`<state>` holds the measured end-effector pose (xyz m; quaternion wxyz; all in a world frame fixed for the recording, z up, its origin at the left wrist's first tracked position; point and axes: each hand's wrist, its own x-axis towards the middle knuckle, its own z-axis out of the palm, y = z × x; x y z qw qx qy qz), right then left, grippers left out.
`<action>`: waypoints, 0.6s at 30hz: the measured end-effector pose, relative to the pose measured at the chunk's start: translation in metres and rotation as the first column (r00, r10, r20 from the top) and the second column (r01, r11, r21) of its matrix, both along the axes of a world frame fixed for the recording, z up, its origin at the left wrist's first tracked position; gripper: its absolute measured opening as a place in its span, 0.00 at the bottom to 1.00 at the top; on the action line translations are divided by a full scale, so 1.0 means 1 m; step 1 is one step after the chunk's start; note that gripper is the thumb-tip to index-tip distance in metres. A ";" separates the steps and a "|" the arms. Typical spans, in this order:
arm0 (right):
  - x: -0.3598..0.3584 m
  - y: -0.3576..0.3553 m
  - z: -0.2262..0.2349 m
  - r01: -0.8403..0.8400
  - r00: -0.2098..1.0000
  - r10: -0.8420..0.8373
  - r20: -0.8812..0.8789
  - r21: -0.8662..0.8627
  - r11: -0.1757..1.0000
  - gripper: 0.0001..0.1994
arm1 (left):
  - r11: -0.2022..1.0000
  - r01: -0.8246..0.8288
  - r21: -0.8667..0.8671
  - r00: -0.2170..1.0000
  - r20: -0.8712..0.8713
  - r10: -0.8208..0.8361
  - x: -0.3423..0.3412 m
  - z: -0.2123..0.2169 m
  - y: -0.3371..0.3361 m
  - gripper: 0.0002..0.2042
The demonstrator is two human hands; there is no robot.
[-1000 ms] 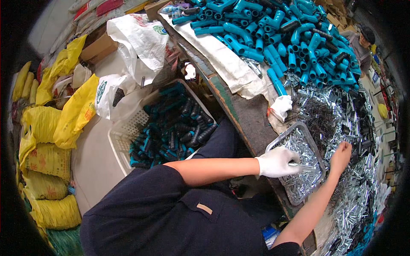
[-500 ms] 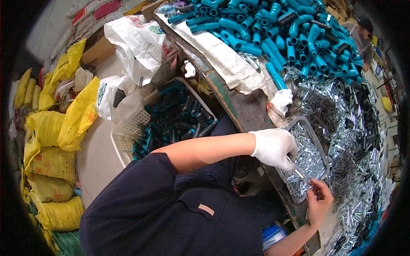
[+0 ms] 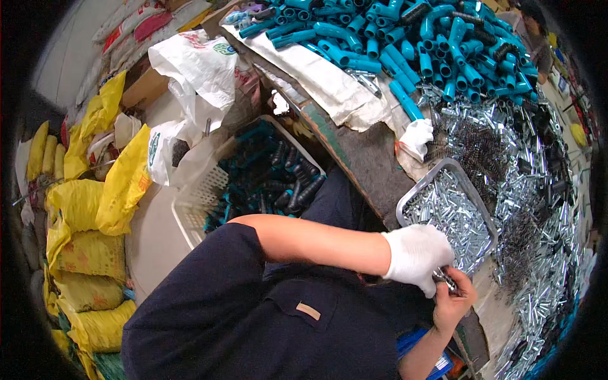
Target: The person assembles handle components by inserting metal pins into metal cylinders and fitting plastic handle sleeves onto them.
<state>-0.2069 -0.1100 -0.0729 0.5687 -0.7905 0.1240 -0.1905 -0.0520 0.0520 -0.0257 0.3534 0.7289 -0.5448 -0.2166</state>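
My left hand (image 3: 420, 258), in a white knit glove, meets my bare right hand (image 3: 453, 301) just off the near corner of a tray. Pinched between them is a small shiny metal part with dark bands (image 3: 446, 281); the fingers partly cover it, so its exact kind cannot be made out. Both hands are closed on it. Beside the gloved hand, the grey rectangular tray (image 3: 489, 223) holds many small silvery pins (image 3: 446, 206).
Teal curved tubes (image 3: 405, 57) lie heaped at the table's far end. Dark springs (image 3: 475, 149) and loose metal pins (image 3: 538, 304) spread right of the tray. A white crate (image 3: 183, 218) of teal-and-black handles (image 3: 278, 183) stands left, near yellow sacks (image 3: 88, 259).
Both hands have moved nearer to me, away from over the tray, and come together. A thin metal piece showed at the left fingertips before; now both hands grip the banded part.
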 end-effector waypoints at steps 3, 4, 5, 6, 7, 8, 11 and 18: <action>-0.023 -0.001 0.000 0.110 0.993 -0.100 -0.063 0.185 0.977 0.11 | 0.995 0.100 -0.012 0.992 0.084 -0.099 -0.013 -0.001 -0.012 0.16; -0.030 -0.005 0.001 0.141 0.981 -0.124 -0.147 0.109 0.984 0.13 | 0.987 0.158 0.005 0.981 0.114 -0.157 -0.010 0.005 -0.013 0.15; -0.033 -0.006 -0.006 0.129 0.982 -0.104 -0.158 0.162 0.978 0.15 | 0.976 0.208 -0.061 0.974 0.100 -0.201 -0.006 -0.002 -0.014 0.13; -0.041 -0.011 -0.008 0.153 0.978 -0.118 -0.172 0.205 0.967 0.17 | 0.958 0.283 -0.043 0.958 0.071 -0.279 0.001 0.000 -0.018 0.13; -0.042 -0.006 0.002 0.174 0.977 -0.120 -0.177 0.330 0.928 0.20 | 0.950 0.284 -0.130 0.957 -0.030 -0.290 0.002 -0.005 -0.023 0.14; -0.041 0.000 0.013 0.197 0.976 -0.135 -0.168 0.444 0.874 0.23 | 0.952 0.262 -0.157 0.956 -0.092 -0.278 0.002 -0.008 -0.029 0.14; -0.078 -0.014 -0.004 0.138 0.980 -0.021 -0.195 0.609 0.781 0.23 | 0.992 0.035 0.120 0.984 -0.178 -0.013 0.001 -0.002 -0.050 0.15; -0.269 -0.066 -0.156 0.794 0.378 -0.776 -0.505 0.608 -0.009 0.16 | 0.925 -0.376 0.057 0.863 -0.341 0.372 0.001 -0.059 -0.062 0.13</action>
